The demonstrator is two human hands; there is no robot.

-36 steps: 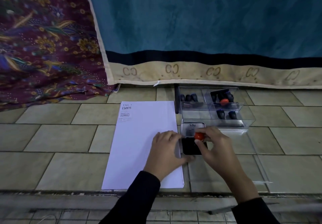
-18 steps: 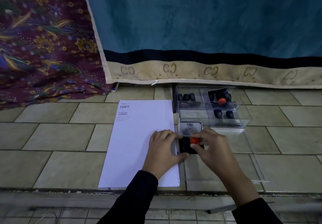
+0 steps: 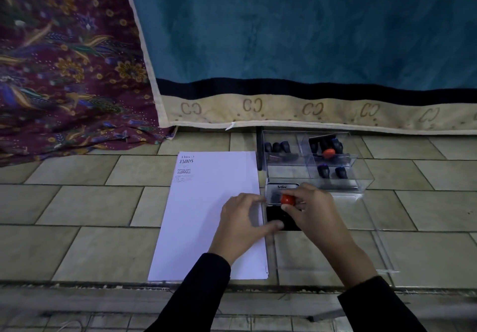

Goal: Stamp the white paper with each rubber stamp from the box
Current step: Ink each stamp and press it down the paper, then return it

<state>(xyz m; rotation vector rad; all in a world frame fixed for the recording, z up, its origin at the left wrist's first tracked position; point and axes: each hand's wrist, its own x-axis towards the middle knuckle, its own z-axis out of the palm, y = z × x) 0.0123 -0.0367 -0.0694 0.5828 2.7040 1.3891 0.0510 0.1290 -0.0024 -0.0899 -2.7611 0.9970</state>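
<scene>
A white paper sheet [image 3: 206,210] lies on the tiled floor, with a few black imprints near its far left corner. To its right an open black ink pad [image 3: 276,217] sits with its silver lid [image 3: 277,189] raised behind it. My right hand [image 3: 312,210] grips a red-knobbed rubber stamp [image 3: 288,199] over the pad. My left hand [image 3: 245,224] rests on the paper's right edge, its thumb and fingertips against the pad. Behind, a clear plastic box [image 3: 361,177] holds several dark-handled stamps and one red-knobbed one [image 3: 328,152].
A clear box lid [image 3: 382,249] lies flat on the tiles at the right, partly under my right forearm. A teal blanket with a beige border [image 3: 284,109] hangs just behind the box. Patterned maroon cloth [image 3: 64,73] covers the far left.
The red-knobbed stamp in my right hand has stayed over the ink pad with only slight shifts. My left hand stays at the pad's left edge.
</scene>
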